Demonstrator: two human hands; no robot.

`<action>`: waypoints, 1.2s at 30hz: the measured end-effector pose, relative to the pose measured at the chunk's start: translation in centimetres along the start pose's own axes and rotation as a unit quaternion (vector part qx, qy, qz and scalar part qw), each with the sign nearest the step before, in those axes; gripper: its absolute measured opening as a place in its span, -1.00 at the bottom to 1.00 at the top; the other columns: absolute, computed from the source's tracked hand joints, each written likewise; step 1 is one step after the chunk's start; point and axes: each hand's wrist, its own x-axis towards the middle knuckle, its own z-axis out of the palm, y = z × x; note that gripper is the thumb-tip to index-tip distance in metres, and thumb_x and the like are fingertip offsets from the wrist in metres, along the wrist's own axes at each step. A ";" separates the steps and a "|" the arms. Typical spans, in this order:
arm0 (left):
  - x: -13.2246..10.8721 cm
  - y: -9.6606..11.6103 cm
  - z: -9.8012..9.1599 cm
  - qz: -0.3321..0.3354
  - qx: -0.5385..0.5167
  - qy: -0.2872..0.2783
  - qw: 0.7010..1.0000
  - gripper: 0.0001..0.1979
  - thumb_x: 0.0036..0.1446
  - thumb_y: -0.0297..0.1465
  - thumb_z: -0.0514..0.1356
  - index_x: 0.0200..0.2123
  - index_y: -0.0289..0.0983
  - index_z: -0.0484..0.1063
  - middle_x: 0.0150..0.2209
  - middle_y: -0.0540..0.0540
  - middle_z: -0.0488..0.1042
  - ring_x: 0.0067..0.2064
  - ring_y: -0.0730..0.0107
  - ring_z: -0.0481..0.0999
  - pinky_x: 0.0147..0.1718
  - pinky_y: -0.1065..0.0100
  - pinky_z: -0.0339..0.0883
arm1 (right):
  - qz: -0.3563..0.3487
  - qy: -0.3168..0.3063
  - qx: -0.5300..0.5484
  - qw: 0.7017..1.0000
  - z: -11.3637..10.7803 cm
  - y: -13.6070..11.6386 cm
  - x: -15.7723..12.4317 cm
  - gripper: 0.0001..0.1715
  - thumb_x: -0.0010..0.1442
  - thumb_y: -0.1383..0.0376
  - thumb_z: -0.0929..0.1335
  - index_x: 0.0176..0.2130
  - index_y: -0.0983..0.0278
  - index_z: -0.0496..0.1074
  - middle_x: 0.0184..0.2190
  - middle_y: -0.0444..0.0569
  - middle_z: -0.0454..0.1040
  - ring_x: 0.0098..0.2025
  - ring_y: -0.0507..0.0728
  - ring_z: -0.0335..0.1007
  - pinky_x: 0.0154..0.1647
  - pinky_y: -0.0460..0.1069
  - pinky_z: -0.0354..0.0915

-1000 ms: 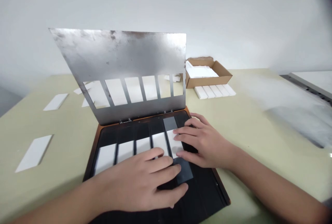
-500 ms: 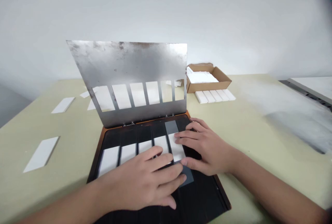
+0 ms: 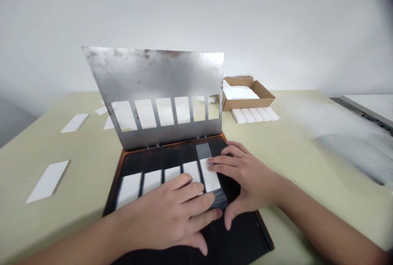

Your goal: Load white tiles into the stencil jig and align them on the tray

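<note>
A black tray with an orange-brown rim (image 3: 116,175) lies in front of me, its steel slotted lid (image 3: 156,81) standing open at the back. Several white rectangular tiles (image 3: 130,187) lie side by side in the tray's slots. My left hand (image 3: 166,220) rests flat on the tray over the tiles' near ends, fingers stretched out. My right hand (image 3: 245,175) lies with its fingertips on the rightmost white tile (image 3: 210,177), the thumb spread toward me on the black surface.
A cardboard box of white tiles (image 3: 245,92) stands at the back right, with a row of tiles (image 3: 254,114) in front of it. Loose white tiles (image 3: 47,181) lie on the pale green table (image 3: 307,154) at left. A grey slab (image 3: 368,107) sits far right.
My right thumb has swung away from the fingers toward me. The rightmost tile has shifted a little further into its slot. The view has tilted up slightly.
</note>
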 end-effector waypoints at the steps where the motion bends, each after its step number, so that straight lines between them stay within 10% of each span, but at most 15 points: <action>1: -0.1 0.0 0.1 -0.004 0.008 0.001 1.000 -0.39 0.37 0.12 0.17 0.19 -0.23 0.54 -0.10 -0.09 0.55 -0.11 0.17 0.47 -0.04 0.08 0.20 | -0.002 0.000 -0.004 1.000 0.0 0.0 0.0 0.17 -0.11 -0.37 0.56 0.24 0.28 0.48 0.22 0.01 0.55 0.16 0.29 0.30 0.48 0.27 -0.02; 11: 0.0 -0.3 -0.5 -0.087 0.051 0.025 0.995 -0.41 0.44 0.04 0.14 0.26 -0.27 0.50 -0.01 -0.21 0.58 -0.08 0.02 0.46 -0.04 0.01 0.21 | 0.033 0.004 -0.045 0.998 0.4 -0.7 0.7 -0.55 0.32 0.03 0.45 0.09 0.23 0.55 0.14 -0.08 0.60 0.09 0.24 0.33 0.47 0.28 -0.02; 16: 0.0 0.1 -0.9 0.040 0.014 0.050 0.998 -0.65 0.48 -0.14 0.19 0.04 -0.26 0.64 -0.02 -0.06 0.65 -0.04 0.22 0.48 -0.06 0.09 0.28 | 0.041 0.010 -0.050 0.998 0.3 -0.8 0.8 -0.50 0.35 0.09 0.43 0.20 0.21 0.50 0.12 -0.10 0.61 0.10 0.24 0.33 0.49 0.29 -0.04; 36: 0.3 0.2 0.1 -0.137 -0.036 0.000 0.990 -0.57 0.44 -0.07 0.22 0.17 -0.21 0.56 0.20 0.00 0.60 -0.02 0.17 0.49 0.05 0.04 0.16 | 0.054 0.001 -0.040 0.998 0.3 -0.7 0.8 -0.59 0.43 0.25 0.34 0.22 0.20 0.47 0.14 -0.17 0.59 0.04 0.21 0.29 0.43 0.29 0.03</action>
